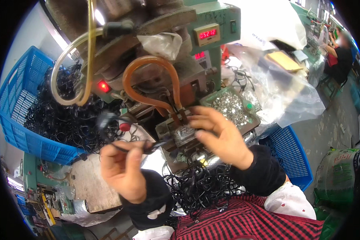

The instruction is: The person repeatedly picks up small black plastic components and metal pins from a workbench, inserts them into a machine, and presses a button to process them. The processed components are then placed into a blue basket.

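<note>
My left hand (125,170) pinches a black cable (147,147), whose looped part is smeared by motion above my fingers. The cable's end points toward the metal mould block (183,135) at the front of a green machine. Over the right side of that block is my right hand (224,138), fingers stretched and apart, nothing visible in them. Whether its fingertips touch the metal, I cannot tell. An amber hose (148,60) loops down to the block from above. Below both hands lies a heap of black cables (196,180).
Left stands a blue basket (52,146) full of black cables; another blue basket (290,150) is at right. A tray of pale bits (228,105) sits beside the machine. A red button (125,127) is near my left hand. Another person (340,60) sits far right.
</note>
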`<state>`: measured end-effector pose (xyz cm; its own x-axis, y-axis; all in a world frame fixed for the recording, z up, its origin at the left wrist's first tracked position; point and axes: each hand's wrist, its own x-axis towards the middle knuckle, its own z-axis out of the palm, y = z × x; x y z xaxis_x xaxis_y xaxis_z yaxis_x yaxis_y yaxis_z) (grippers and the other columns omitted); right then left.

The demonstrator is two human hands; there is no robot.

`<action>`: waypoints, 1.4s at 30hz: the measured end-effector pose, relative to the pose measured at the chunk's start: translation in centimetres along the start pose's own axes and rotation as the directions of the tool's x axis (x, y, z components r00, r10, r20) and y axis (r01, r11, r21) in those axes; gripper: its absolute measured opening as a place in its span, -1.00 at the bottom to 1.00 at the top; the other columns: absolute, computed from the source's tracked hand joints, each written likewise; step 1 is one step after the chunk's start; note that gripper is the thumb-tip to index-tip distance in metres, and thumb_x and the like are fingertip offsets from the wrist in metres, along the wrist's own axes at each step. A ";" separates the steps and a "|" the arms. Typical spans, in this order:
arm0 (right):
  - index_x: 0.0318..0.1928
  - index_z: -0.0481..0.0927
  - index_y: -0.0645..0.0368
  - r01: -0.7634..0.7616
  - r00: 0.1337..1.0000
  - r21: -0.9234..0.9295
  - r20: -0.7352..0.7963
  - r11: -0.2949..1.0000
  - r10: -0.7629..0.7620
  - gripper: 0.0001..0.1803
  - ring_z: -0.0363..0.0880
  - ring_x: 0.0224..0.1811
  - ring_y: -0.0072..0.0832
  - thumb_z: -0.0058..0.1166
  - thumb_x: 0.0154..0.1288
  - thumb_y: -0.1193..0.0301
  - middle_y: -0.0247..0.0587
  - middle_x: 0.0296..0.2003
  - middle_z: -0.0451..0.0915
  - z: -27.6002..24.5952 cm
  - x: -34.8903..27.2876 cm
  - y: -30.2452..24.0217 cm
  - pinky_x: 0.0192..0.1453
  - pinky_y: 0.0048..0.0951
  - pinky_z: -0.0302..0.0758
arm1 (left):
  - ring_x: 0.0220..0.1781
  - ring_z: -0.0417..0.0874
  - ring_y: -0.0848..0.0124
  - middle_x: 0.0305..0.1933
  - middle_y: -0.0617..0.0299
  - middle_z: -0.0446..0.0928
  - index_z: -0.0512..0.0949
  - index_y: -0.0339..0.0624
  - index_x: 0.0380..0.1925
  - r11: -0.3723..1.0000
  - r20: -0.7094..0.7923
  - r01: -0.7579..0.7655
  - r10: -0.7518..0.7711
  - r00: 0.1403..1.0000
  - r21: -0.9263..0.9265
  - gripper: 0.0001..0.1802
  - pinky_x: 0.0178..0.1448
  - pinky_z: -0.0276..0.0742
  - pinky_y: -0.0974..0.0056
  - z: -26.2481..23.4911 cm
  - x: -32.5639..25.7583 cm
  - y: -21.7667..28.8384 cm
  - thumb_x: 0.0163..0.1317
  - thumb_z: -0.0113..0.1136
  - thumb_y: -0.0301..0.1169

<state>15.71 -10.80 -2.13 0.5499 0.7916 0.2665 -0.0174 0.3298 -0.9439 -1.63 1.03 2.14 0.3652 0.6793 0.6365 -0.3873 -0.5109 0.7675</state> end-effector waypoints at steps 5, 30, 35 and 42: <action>0.08 0.59 0.21 0.170 0.935 -0.685 -0.115 0.709 -0.335 -0.64 0.45 0.28 -0.16 0.05 0.26 0.55 0.12 0.09 0.57 -4.6 -0.5 2.7 0.33 -0.23 0.38 | -0.25 0.69 0.32 -0.26 0.07 0.62 0.44 -0.31 -0.21 0.999 0.069 0.052 -0.053 0.996 0.013 -0.86 -0.04 0.62 0.26 2.5 -1.0 -0.6 0.26 0.16 -0.66; -0.37 0.60 0.19 -0.046 0.890 -0.893 -0.240 0.448 -0.387 -0.89 0.57 -0.04 -0.06 0.21 0.13 0.42 -0.02 -0.23 0.63 -11.8 3.0 7.3 -0.02 -0.14 0.49 | -0.27 0.59 0.57 -0.24 0.19 0.66 0.49 -0.28 -0.23 0.981 0.127 0.177 -0.186 0.974 0.085 -0.85 -0.14 0.46 0.50 5.7 -1.1 -1.2 0.26 0.25 -0.65; -0.21 0.62 0.27 0.013 0.887 -0.845 -0.237 0.535 -0.396 -0.86 0.62 -0.28 -0.34 0.12 0.29 0.46 -0.13 -0.35 0.64 -12.0 2.2 7.8 -0.15 -0.37 0.50 | -0.19 0.65 0.49 -0.24 0.15 0.64 0.47 -0.33 -0.22 0.986 0.250 0.094 -0.127 0.960 0.140 -0.84 -0.08 0.55 0.41 4.6 -0.6 -1.7 0.25 0.25 -0.66; -0.10 0.64 0.31 -0.071 0.911 -0.614 -0.361 0.786 -0.200 -0.82 0.58 -0.22 -0.62 0.15 0.36 0.46 -0.31 -0.27 0.68 -12.9 1.8 8.3 -0.11 -0.57 0.48 | -0.03 0.70 0.24 -0.12 0.00 0.69 0.58 -0.31 -0.10 0.939 0.051 -0.064 0.050 0.997 0.339 -0.69 0.17 0.55 0.22 -0.1 -3.7 -1.3 0.12 0.25 -0.73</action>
<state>27.36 -13.26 -12.05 0.8059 0.4694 0.3608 0.4602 -0.1131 -0.8806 -2.57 -0.76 -1.16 0.3882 0.6250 0.6772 -0.1003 -0.7018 0.7052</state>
